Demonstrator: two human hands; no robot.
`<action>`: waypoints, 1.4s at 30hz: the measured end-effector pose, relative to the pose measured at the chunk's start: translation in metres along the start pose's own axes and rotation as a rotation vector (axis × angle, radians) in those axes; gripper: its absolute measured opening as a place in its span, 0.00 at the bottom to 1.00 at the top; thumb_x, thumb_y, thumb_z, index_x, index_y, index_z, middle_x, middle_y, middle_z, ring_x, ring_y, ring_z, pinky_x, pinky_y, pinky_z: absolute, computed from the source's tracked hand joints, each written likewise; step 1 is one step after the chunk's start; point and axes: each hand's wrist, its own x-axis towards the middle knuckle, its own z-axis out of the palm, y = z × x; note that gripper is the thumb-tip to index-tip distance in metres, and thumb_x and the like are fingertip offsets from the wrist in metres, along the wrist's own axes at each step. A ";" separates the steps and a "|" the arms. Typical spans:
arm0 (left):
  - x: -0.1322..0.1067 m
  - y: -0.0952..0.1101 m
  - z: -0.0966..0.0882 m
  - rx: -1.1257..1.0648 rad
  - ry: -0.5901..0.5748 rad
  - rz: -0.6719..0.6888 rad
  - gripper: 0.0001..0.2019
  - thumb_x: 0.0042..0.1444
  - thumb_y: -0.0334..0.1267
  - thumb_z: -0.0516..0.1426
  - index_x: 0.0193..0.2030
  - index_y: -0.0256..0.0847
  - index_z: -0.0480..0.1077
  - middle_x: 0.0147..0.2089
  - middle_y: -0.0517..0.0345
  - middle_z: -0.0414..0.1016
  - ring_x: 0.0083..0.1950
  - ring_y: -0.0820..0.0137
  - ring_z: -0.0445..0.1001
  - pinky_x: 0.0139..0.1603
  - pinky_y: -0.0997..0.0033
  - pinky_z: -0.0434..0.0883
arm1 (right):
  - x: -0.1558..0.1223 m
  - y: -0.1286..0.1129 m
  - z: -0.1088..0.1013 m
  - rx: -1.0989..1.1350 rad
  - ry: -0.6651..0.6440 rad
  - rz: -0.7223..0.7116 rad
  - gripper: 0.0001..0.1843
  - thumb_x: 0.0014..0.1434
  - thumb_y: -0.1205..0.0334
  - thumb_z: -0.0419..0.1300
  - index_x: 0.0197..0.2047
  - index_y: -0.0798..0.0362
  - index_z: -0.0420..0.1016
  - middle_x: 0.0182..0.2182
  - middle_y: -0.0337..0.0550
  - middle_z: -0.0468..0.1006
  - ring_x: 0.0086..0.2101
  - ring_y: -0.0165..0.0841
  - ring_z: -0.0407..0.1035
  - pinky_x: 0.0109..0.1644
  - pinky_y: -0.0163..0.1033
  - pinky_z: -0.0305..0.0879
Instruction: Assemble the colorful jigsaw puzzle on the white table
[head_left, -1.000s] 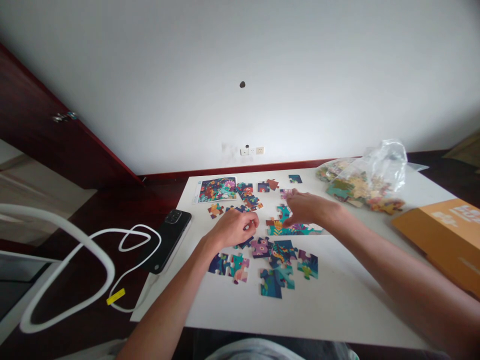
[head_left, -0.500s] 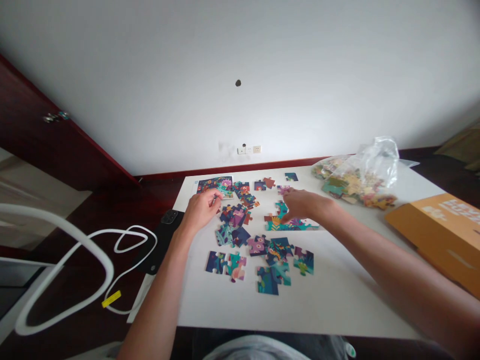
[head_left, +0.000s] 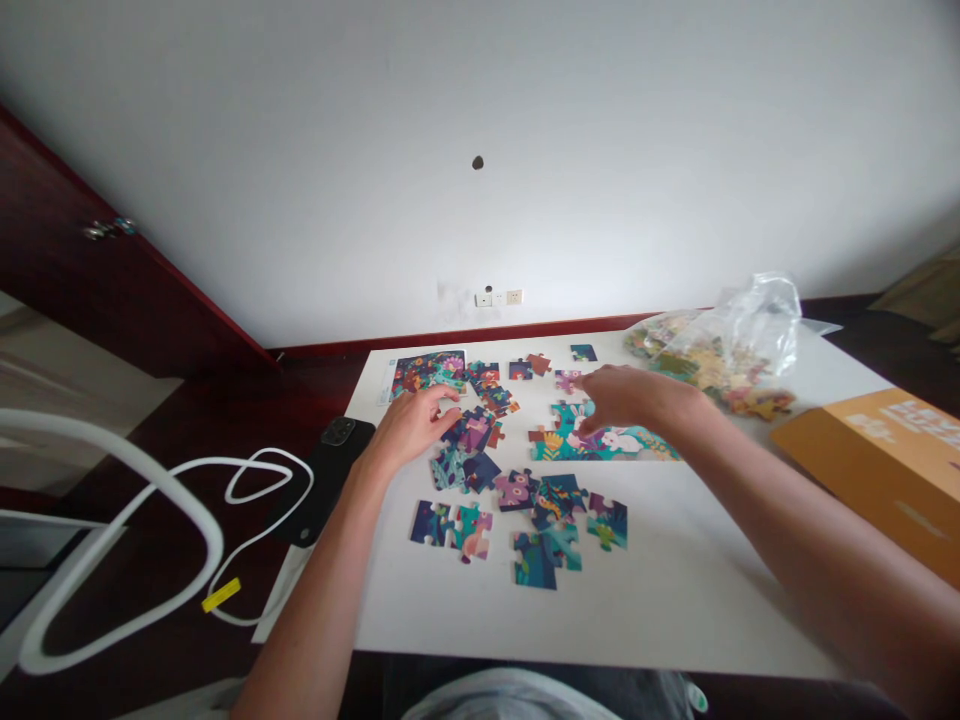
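My left hand [head_left: 417, 420] hovers at the left of the table, thumb and forefinger parted, with nothing visible between them. Close by lie a picture card [head_left: 429, 372] and a pile of loose jigsaw pieces [head_left: 472, 432]. At the centre right, my right hand [head_left: 624, 396] is open, its thumb apart from the fingers. The thumb is over a joined strip of jigsaw pieces [head_left: 611, 442] showing white rabbits; the hand covers part of its upper side. A pink and purple jigsaw piece [head_left: 568, 380] lies just left of the fingertips. Whether they touch it, I cannot tell.
More jigsaw pieces [head_left: 551, 500] lie nearer me, and a few [head_left: 520, 370] at the back. A clear plastic bag [head_left: 731, 350] of pieces stands back right, beside an orange box [head_left: 877, 470]. At the left are a black phone [head_left: 330, 470] and a white cable [head_left: 217, 545].
My right hand has shifted right, uncovering more of the rabbit strip. My left hand has drawn slightly back from the picture card, and its thumb and forefinger have parted.
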 end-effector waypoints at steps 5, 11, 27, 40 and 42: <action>-0.001 0.006 0.002 -0.075 -0.006 0.142 0.22 0.63 0.52 0.63 0.61 0.46 0.75 0.49 0.52 0.78 0.50 0.61 0.76 0.53 0.65 0.70 | 0.003 0.007 -0.001 -0.028 -0.066 0.044 0.28 0.54 0.51 0.73 0.53 0.60 0.82 0.50 0.63 0.82 0.50 0.53 0.77 0.47 0.46 0.72; 0.000 0.005 0.009 -0.034 -0.109 0.191 0.31 0.53 0.58 0.70 0.60 0.49 0.76 0.55 0.51 0.72 0.58 0.55 0.72 0.61 0.59 0.69 | 0.012 -0.002 0.004 -0.066 -0.088 0.041 0.29 0.50 0.57 0.75 0.54 0.59 0.81 0.50 0.62 0.83 0.50 0.51 0.77 0.46 0.45 0.73; 0.000 0.010 0.007 0.007 -0.135 0.202 0.15 0.57 0.49 0.69 0.44 0.44 0.75 0.48 0.55 0.74 0.53 0.58 0.73 0.55 0.62 0.68 | -0.035 -0.068 0.005 0.157 0.193 -0.499 0.17 0.63 0.56 0.66 0.54 0.50 0.78 0.48 0.49 0.83 0.47 0.43 0.78 0.49 0.43 0.71; 0.002 0.015 0.009 -0.375 -0.068 0.146 0.10 0.68 0.47 0.58 0.41 0.42 0.74 0.38 0.59 0.78 0.37 0.67 0.74 0.40 0.70 0.68 | -0.031 -0.055 0.003 0.154 0.109 -0.450 0.19 0.62 0.52 0.66 0.55 0.49 0.78 0.49 0.49 0.83 0.49 0.47 0.77 0.49 0.45 0.71; 0.003 0.014 0.007 -0.480 -0.030 0.103 0.12 0.69 0.49 0.57 0.44 0.42 0.73 0.40 0.58 0.79 0.37 0.68 0.75 0.39 0.70 0.69 | -0.028 -0.037 -0.004 0.163 0.118 -0.379 0.20 0.63 0.50 0.64 0.56 0.49 0.78 0.49 0.50 0.83 0.50 0.48 0.77 0.49 0.46 0.70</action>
